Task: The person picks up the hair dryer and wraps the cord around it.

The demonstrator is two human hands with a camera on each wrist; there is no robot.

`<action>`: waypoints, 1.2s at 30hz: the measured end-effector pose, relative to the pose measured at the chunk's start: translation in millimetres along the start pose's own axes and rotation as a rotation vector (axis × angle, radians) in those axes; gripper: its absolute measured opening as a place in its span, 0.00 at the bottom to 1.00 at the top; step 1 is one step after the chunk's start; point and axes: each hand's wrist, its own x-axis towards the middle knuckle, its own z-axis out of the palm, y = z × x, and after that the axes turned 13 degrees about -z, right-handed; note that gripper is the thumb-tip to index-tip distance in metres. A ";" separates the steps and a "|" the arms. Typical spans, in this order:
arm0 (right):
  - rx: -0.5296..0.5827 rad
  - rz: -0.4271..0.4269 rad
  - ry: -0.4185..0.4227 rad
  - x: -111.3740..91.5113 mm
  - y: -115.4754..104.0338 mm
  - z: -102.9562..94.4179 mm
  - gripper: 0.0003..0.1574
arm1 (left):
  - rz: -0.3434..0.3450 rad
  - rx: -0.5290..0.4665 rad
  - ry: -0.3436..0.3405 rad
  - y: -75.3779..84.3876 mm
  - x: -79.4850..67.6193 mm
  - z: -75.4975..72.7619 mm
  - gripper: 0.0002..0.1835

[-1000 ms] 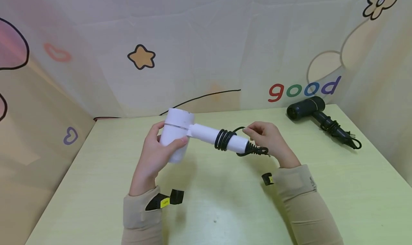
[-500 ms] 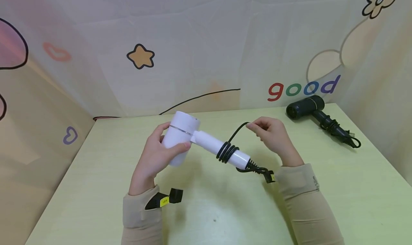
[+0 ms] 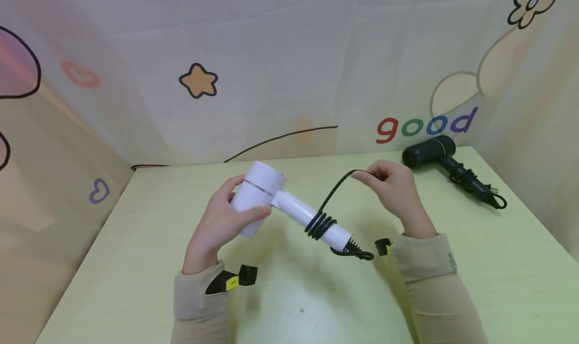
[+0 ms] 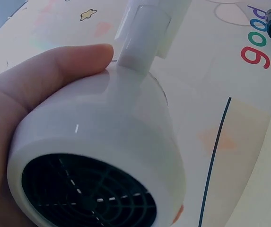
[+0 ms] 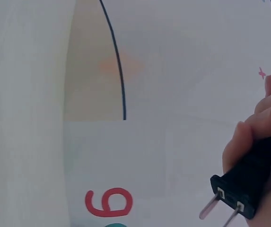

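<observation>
My left hand (image 3: 219, 221) grips the barrel of a white hair dryer (image 3: 260, 188), holding it above the table with the handle slanting down to the right. In the left wrist view, the thumb lies along the barrel beside the dark round grille (image 4: 90, 194). Black cord (image 3: 321, 226) is wound several times round the handle, and a small loop hangs at its lower end. My right hand (image 3: 395, 193) pinches the cord's free end, which arcs up from the windings. The right wrist view shows the two-pin plug (image 5: 239, 189) within that hand's curled fingers.
A black hair dryer (image 3: 429, 152), its cord wrapped round the handle, lies at the back right of the pale table (image 3: 307, 294). A printed curtain (image 3: 280, 73) stands behind the table and along its sides.
My right hand has moved up and to the right, drawing a longer stretch of cord away from the handle. The white hair dryer has tipped, its handle end lower.
</observation>
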 end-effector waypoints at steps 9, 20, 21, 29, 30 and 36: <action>-0.067 -0.092 0.062 -5.4 -18.1 -8.7 0.18 | -0.005 0.043 0.061 -1.7 2.8 7.1 0.42; -0.101 -0.261 0.063 -12.8 -41.2 -9.7 0.09 | 0.006 0.229 0.245 0.7 6.2 20.8 0.44; -0.109 -0.275 0.063 -13.5 -43.9 -10.0 0.08 | 0.008 0.236 0.263 1.0 6.5 21.7 0.44; -0.153 -0.426 0.051 -23.1 -66.8 -11.0 0.03 | 0.035 0.189 0.396 2.5 9.9 28.9 0.44; -0.168 -0.446 0.048 -24.6 -69.5 -10.9 0.03 | 0.046 0.172 0.412 2.5 10.3 29.8 0.45; -0.211 -0.531 0.000 -32.6 -83.8 -6.5 0.03 | 0.105 0.098 0.509 1.5 11.6 33.4 0.44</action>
